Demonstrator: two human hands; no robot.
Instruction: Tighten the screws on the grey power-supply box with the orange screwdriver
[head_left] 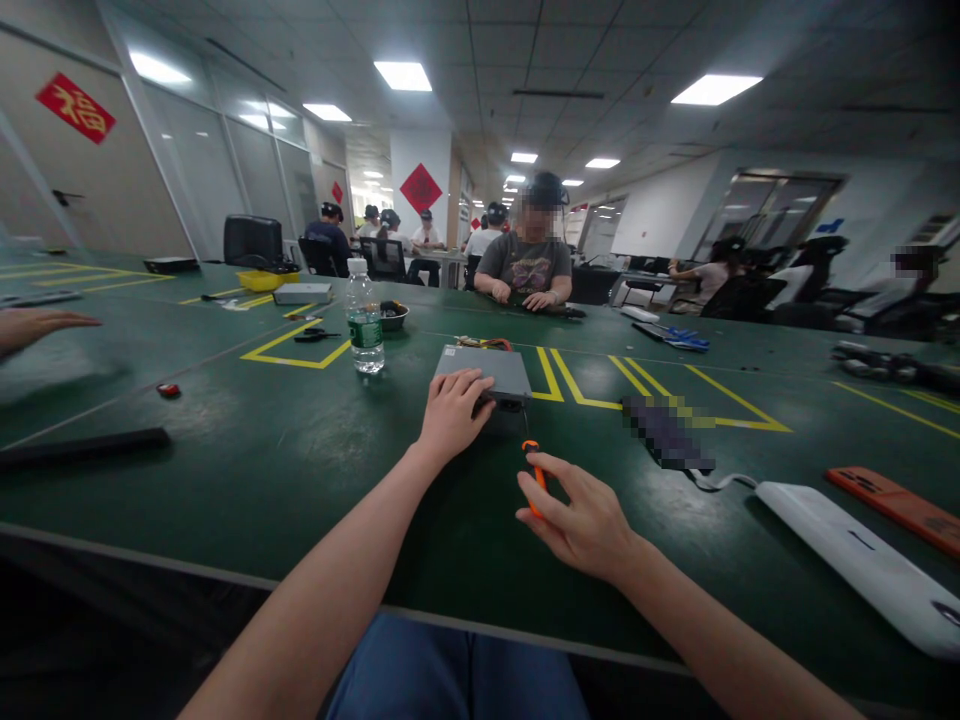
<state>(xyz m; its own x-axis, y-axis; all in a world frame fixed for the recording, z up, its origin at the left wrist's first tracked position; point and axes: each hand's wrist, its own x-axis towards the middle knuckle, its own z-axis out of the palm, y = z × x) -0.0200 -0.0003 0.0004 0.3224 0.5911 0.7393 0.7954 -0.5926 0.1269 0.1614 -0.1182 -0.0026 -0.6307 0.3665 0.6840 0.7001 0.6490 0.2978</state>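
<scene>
A grey metal computer power supply [501,368] lies on the green table [315,450] in front of me, with coloured cables at its far side and a socket in its near face. My left hand [454,412] holds it at its near left part, fingers over the top and thumb against the near edge. Between the fingers and thumb of my right hand [581,510] is an orange-handled screwdriver [535,480]. Its thin shaft points up toward the near right corner of the power supply; whether the tip touches a screw is too small to tell.
A water bottle [365,325] stands left of the power supply, by a small bowl [393,316]. Rightward lie a white power bank [847,550] with a cable and an orange phone [900,505]. Another person's hand [45,325] reaches in at left. A co-worker [525,265] sits opposite.
</scene>
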